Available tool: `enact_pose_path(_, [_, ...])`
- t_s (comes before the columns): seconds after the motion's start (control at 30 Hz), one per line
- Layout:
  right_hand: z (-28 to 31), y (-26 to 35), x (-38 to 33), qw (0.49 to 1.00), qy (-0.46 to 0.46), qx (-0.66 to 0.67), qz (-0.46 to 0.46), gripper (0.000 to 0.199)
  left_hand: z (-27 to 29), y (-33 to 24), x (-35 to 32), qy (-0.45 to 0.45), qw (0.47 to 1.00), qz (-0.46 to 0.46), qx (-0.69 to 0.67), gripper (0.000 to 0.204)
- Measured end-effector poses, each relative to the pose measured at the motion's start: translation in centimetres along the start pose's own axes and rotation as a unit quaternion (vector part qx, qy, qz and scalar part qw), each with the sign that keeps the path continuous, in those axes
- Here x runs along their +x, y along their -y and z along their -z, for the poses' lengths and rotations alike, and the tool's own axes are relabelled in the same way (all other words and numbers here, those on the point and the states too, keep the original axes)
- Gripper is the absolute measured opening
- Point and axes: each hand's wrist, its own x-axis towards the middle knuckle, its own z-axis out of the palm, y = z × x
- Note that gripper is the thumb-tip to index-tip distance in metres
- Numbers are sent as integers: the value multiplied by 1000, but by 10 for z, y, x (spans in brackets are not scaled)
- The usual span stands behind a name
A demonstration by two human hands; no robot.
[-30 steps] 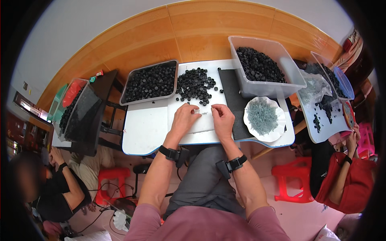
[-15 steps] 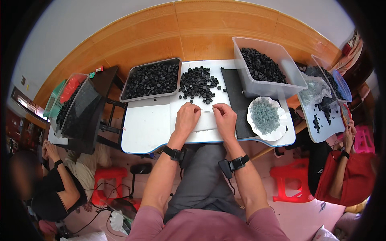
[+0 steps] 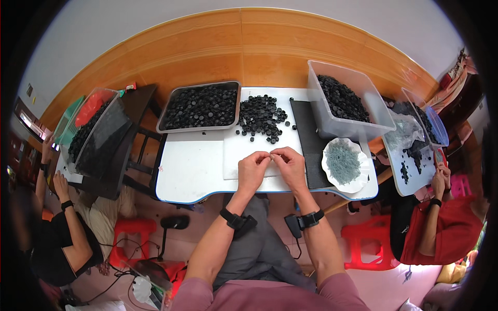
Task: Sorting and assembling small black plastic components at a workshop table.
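My left hand (image 3: 252, 172) and my right hand (image 3: 290, 167) meet fingertip to fingertip above the near part of a white board (image 3: 233, 160). Both are pinched closed; whatever lies between the fingers is too small to make out. Just beyond them is a loose pile of small round black caps (image 3: 262, 116), with several strays at its near side. To the right of my right hand, a black mat (image 3: 316, 171) lies under a white scalloped dish (image 3: 359, 185) heaped with tiny grey-green pieces (image 3: 342, 161).
A metal tray (image 3: 197, 129) full of black caps stands back left. At back right is a clear plastic bin (image 3: 358, 130), partly filled with black parts. Co-workers sit at side tables: a person in black (image 3: 75, 238) left, a person in red (image 3: 446, 233) right.
My hands, apart before, have come together at the fingertips and sit slightly nearer me in the picture. The view has shifted a little. The left co-worker's hands have moved apart.
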Motion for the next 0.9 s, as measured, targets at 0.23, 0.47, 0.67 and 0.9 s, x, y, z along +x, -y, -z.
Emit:
enact_pose_path(0.23, [0, -2, 3, 988, -61, 114, -84, 10, 17, 8, 21, -37, 994, -62, 86, 23])
enact_pose_path(0.47, [0, -2, 2, 991, -99, 72, -61, 7, 34, 11, 56, -35, 946, -138, 292, 28])
enact_pose_path(0.67, [-1, 0, 1, 992, -105, 60, -23, 9, 24, 8, 53, 4, 950, -148, 277, 24])
enact_pose_path(0.9, [-3, 6, 1, 994, -75, -60, 59, 19, 14, 14, 27, 21, 979, -165, 120, 21])
